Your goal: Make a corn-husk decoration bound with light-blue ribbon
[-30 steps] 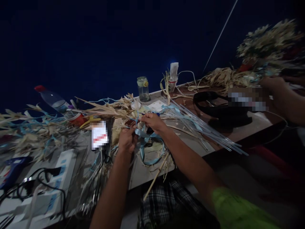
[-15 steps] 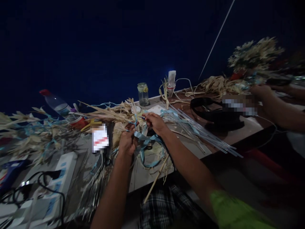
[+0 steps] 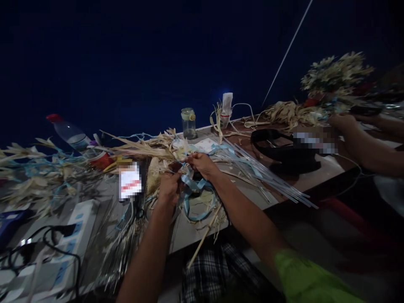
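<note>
My left hand point(image 3: 169, 187) is closed in a pinch around a thin stem wrapped in blue ribbon, with a pale husk tip point(image 3: 185, 146) standing above it. Close beside it, my right hand point(image 3: 203, 165) pinches at the same spot, its fingertips on the light blue ribbon. From the hands the loose blue ribbon point(image 3: 198, 218) hangs down and curls in a loop on the table. Dried corn husks point(image 3: 148, 151) lie just behind the left hand. A thin dry stalk point(image 3: 205, 235) sticks out over the table edge below.
To the left are a phone point(image 3: 130, 183), a power strip point(image 3: 80, 227) with cables, a tilted bottle point(image 3: 71, 134) and husk flowers. A jar point(image 3: 189, 124) stands behind; clear rods point(image 3: 274, 181) and a black strap point(image 3: 268, 136) lie right. Another person's hand point(image 3: 345, 124) works at far right.
My right hand has come slightly lower and closer to my left, and the husk tip stands lower between them. The whole view has shifted a little.
</note>
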### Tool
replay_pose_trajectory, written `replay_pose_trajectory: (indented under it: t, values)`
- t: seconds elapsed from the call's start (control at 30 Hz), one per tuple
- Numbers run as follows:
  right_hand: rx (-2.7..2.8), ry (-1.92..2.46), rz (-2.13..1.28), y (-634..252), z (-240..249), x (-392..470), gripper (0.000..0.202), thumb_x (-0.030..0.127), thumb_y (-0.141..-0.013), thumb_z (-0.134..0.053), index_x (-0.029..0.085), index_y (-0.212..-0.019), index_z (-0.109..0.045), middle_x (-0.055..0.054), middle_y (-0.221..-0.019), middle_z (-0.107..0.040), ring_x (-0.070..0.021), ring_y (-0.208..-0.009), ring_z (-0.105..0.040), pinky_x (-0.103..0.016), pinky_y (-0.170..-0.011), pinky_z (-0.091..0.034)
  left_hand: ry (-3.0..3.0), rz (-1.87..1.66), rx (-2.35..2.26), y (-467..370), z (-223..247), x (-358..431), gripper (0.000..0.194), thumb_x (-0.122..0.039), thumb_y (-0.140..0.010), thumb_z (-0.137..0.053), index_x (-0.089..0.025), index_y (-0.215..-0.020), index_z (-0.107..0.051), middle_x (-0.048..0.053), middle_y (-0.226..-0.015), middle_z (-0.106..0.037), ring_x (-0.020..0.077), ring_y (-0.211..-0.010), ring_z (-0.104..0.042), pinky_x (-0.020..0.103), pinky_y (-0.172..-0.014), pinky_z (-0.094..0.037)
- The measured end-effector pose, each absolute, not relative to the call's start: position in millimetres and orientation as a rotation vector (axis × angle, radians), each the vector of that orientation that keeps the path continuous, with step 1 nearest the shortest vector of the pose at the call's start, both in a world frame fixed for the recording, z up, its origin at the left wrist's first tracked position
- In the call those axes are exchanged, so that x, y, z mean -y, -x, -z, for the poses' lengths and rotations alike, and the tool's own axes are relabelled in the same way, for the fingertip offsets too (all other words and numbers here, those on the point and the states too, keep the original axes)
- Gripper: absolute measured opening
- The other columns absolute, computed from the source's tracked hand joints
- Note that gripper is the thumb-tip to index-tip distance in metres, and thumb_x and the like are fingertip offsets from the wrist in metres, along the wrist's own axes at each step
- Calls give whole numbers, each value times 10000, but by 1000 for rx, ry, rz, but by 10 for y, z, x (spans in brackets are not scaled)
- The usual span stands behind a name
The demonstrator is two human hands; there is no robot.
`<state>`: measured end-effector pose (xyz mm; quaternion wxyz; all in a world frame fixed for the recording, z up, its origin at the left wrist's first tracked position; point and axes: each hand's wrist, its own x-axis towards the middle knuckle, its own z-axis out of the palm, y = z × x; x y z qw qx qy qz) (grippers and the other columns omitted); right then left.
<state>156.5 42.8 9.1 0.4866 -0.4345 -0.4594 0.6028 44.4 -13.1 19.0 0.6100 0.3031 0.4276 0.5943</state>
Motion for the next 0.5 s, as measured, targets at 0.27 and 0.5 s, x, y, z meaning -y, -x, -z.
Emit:
replay_pose_trajectory:
  t: [0.27,0.5]
  values:
    - [1123,1169,-1427,-1576,-126,-406,251,328,-619,-633,152,-524,-481,70,-421,-368,-33,-389,-276,-202,-400,-194,-642,-1378,-967,-446,-182,97,243,-65,-558,-607,-180,-772,-595,-55,-582,-589,50,-401,-442,171,-411,-337]
    - [920,1074,-1566,-1658,-209,-415,340,472,-689,-579,133,-665,-563,33,-522,-445,-35,-393,-337,-187,-384,-232,-497,-1403,-948,-368,-126,49,191,-55,-569,-602,-169,-722,-609,-46,-601,-608,43,-424,-437,162,-428,-354]
